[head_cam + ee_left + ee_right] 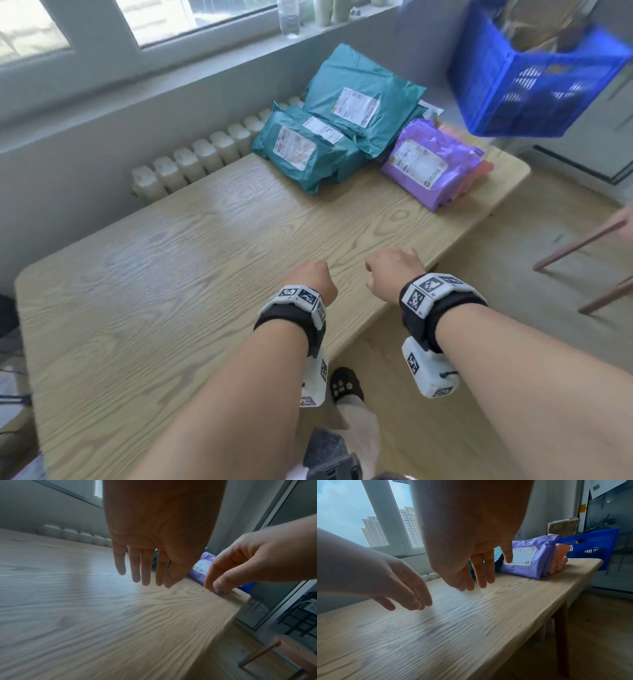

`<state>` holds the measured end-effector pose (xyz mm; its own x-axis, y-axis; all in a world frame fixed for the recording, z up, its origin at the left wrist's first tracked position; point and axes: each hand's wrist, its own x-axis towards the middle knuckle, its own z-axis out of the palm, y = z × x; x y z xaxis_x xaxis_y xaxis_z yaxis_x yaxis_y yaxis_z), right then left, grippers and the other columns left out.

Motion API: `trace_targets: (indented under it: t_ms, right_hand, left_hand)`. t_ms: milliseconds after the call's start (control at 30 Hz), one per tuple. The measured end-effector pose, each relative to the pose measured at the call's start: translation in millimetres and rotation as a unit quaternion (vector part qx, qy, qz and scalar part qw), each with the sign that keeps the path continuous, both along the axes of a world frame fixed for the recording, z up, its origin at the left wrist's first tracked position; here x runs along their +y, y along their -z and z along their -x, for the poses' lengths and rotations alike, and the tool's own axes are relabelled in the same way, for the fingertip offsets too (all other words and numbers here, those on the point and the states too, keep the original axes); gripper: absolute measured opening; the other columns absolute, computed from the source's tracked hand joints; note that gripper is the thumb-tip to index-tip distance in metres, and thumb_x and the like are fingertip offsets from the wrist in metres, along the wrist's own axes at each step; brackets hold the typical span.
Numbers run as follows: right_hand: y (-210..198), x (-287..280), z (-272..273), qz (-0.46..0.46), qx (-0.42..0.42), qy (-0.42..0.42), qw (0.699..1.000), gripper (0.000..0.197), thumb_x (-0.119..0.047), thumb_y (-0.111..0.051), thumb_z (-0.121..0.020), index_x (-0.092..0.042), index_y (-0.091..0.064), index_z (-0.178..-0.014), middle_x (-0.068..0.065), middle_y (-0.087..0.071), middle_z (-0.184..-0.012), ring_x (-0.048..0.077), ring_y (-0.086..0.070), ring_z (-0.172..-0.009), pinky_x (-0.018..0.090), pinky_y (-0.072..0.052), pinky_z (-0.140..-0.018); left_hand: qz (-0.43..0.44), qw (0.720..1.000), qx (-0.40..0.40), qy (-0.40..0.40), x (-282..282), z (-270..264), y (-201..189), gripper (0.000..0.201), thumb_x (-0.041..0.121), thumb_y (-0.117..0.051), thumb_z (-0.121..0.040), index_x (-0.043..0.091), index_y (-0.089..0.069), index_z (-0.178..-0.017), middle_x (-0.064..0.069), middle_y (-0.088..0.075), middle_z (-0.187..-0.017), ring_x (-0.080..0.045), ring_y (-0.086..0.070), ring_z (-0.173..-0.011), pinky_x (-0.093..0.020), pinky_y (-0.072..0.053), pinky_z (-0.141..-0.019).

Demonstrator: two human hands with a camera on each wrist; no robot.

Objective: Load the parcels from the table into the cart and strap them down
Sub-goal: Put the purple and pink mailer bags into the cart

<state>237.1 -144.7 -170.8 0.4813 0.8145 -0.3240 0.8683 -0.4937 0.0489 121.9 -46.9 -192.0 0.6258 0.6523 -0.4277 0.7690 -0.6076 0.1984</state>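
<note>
Several teal parcels [337, 120] with white labels lie stacked at the far end of the wooden table [171, 274]. Beside them, near the right edge, lies a purple parcel [426, 164] [530, 557] on top of pink ones [559, 558]. A blue slatted crate [527, 78] [590, 546], the cart's basket, stands past the table's far right corner with brown packages inside. My left hand [313, 279] [145, 563] and right hand [390, 270] [479, 569] hover side by side over the table's near right part, fingers hanging straight down, holding nothing.
A white radiator [205, 157] runs along the wall under the window sill, where a plastic bottle [289, 17] stands. A chair's thin legs [582, 246] stand on the floor to the right of the table. My foot in a black slipper [346, 383] shows below the table edge.
</note>
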Motion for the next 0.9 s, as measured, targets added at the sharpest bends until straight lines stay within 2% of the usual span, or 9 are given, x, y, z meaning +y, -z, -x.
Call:
trace_targets:
  t_ms: [67,233,433,567,733,900]
  right_hand:
    - [1.7,7.6,-18.9,-0.008,-0.008,0.003,1.000,0.028,-0.027,-0.048,-0.092,-0.020,-0.060,-0.117,0.003,-0.060,-0.121,0.023,-0.051,-0.119,0.042,-0.034,-0.104]
    - [9.5,30.3,-65.6,0.002,-0.007,-0.002,1.000,0.030,-0.031,-0.050,-0.093,-0.021,-0.059,-0.119,0.003,-0.059,-0.123,0.023,-0.051,-0.119,0.041,-0.034,-0.103]
    - [12.3,54.5,-122.7,0.008,0.008,-0.006,1.000,0.030,-0.029,-0.050,-0.091,-0.020,-0.059,-0.118,0.004,-0.058,-0.123,0.023,-0.051,-0.119,0.038,-0.039,-0.100]
    - [-0.1,69.1,-160.0,-0.003,0.005,0.004,1.000,0.031,-0.028,-0.050,-0.090,-0.018,-0.063,-0.116,0.006,-0.061,-0.122,0.026,-0.054,-0.117,0.037,-0.043,-0.096]
    - [-21.9,79.2,-202.9,-0.055,0.015,0.031,0.998,0.032,-0.025,-0.049,-0.091,-0.017,-0.059,-0.120,0.007,-0.055,-0.123,0.027,-0.051,-0.119,0.037,-0.045,-0.092]
    - [-43.6,91.0,-261.1,-0.114,0.008,0.063,0.991,0.034,-0.021,-0.049,-0.091,-0.015,-0.057,-0.124,0.009,-0.053,-0.125,0.028,-0.049,-0.121,0.039,-0.046,-0.095]
  left_hand:
    - [0.001,1.000,-0.008,0.000,9.6,-21.5,0.0,0.034,0.016,-0.048,-0.091,0.016,-0.056,-0.124,-0.005,-0.060,-0.122,-0.024,-0.058,-0.109,-0.035,-0.049,-0.087]
    - [0.010,1.000,-0.006,0.000,31.1,-69.0,9.0,0.034,0.016,-0.048,-0.093,0.016,-0.055,-0.126,-0.005,-0.059,-0.123,-0.023,-0.058,-0.109,-0.032,-0.047,-0.079]
    - [0.025,1.000,0.004,-0.007,60.2,-121.7,13.4,0.034,0.015,-0.048,-0.091,0.014,-0.057,-0.124,-0.007,-0.059,-0.124,-0.025,-0.057,-0.113,-0.033,-0.047,-0.089]
    - [0.009,1.000,-0.010,-0.007,82.2,-161.3,2.0,0.034,0.015,-0.048,-0.089,0.014,-0.059,-0.122,-0.007,-0.061,-0.123,-0.026,-0.058,-0.111,-0.033,-0.049,-0.088]
    - [0.022,0.999,-0.030,-0.040,91.7,-205.2,-8.7,0.036,0.016,-0.051,-0.087,0.014,-0.060,-0.121,-0.009,-0.061,-0.124,-0.028,-0.057,-0.114,-0.035,-0.049,-0.093]
    - [0.029,0.997,-0.052,-0.051,95.7,-249.1,-16.8,0.037,0.015,-0.050,-0.085,0.014,-0.060,-0.121,-0.009,-0.061,-0.124,-0.027,-0.058,-0.115,-0.033,-0.047,-0.092]
